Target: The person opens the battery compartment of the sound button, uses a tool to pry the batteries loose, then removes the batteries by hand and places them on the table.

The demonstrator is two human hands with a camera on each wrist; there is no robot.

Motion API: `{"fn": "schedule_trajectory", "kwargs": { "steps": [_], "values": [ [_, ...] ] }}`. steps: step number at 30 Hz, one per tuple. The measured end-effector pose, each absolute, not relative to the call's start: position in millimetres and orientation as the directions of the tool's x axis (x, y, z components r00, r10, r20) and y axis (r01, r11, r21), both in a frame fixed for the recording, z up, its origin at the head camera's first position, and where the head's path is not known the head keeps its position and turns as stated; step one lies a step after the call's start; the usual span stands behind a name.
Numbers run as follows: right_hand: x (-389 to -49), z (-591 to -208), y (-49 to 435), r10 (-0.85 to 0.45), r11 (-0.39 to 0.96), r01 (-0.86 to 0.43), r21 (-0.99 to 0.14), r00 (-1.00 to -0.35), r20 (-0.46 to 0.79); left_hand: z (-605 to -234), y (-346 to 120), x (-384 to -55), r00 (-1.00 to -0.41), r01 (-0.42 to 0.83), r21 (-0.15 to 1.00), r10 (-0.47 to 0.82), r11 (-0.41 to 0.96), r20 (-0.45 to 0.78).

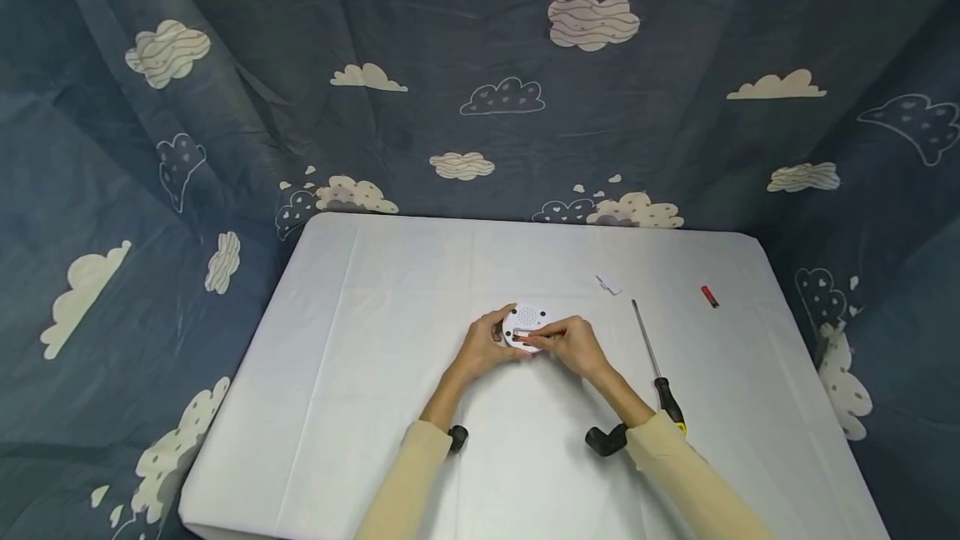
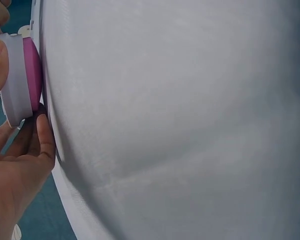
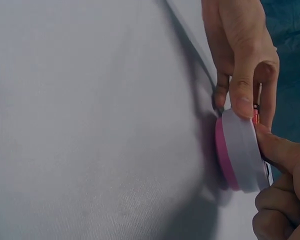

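Observation:
A round white device (image 1: 528, 317) with a pink face on its far side is held upright just over the table. My left hand (image 1: 480, 348) grips its rim, thumb on the near edge and fingers at the far one. Its back shows speaker holes and an uncovered battery slot. A red battery (image 3: 256, 116) lies at that slot, close by the left thumb. My right hand (image 1: 576, 346) has its fingertips on the battery, the other fingers curled under; they partly hide the slot. In the left wrist view the pink face (image 2: 33, 75) points toward the table.
Another red battery (image 1: 709, 297) lies at the right on the white table (image 1: 375, 340). Nearer, a long screwdriver (image 1: 665, 394) with a black and yellow handle lies beside the right forearm. A small white cover (image 1: 611, 284) rests behind it. Cloud-print cloth (image 1: 420, 15) hangs behind the table.

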State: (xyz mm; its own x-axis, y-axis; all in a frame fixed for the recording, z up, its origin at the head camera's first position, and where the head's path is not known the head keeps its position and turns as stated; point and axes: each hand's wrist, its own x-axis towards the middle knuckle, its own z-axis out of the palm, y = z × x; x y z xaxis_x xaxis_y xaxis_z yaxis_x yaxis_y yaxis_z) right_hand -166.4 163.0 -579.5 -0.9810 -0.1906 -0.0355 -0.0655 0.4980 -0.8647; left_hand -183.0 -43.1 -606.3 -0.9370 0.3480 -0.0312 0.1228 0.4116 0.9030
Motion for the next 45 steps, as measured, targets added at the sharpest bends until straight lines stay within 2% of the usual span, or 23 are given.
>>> {"fn": "schedule_trajectory", "kwargs": {
  "steps": [4,12,22,27,39,45],
  "values": [
    [-163,-579,158,-0.160,0.486,-0.057,-0.872,-0.987,-0.025,-605,-44,-183,-0.934,0.126,0.907,0.356,0.403,-0.028],
    [-163,-584,156,-0.204,0.529,-0.178,-0.830,-0.976,0.078,-604,-45,-183,-0.931,0.134,0.900,0.363,0.415,-0.029],
    [-165,-585,154,-0.241,0.531,-0.210,-0.821,-0.966,0.092,-603,-45,-183,-0.930,0.119,0.897,0.364,0.426,-0.049],
    [-164,-585,155,-0.211,0.521,-0.208,-0.828,-0.971,0.111,-604,-45,-183,-0.931,0.120,0.898,0.361,0.424,-0.046],
    [-172,-572,170,-0.080,0.532,-0.082,-0.843,-0.996,0.047,-603,-44,-185,-0.934,0.131,0.902,0.356,0.411,-0.027],
    [-180,-568,197,-0.001,0.578,-0.084,-0.811,-0.995,0.102,-603,-43,-182,-0.938,0.111,0.904,0.344,0.413,-0.042]
  ]
}}
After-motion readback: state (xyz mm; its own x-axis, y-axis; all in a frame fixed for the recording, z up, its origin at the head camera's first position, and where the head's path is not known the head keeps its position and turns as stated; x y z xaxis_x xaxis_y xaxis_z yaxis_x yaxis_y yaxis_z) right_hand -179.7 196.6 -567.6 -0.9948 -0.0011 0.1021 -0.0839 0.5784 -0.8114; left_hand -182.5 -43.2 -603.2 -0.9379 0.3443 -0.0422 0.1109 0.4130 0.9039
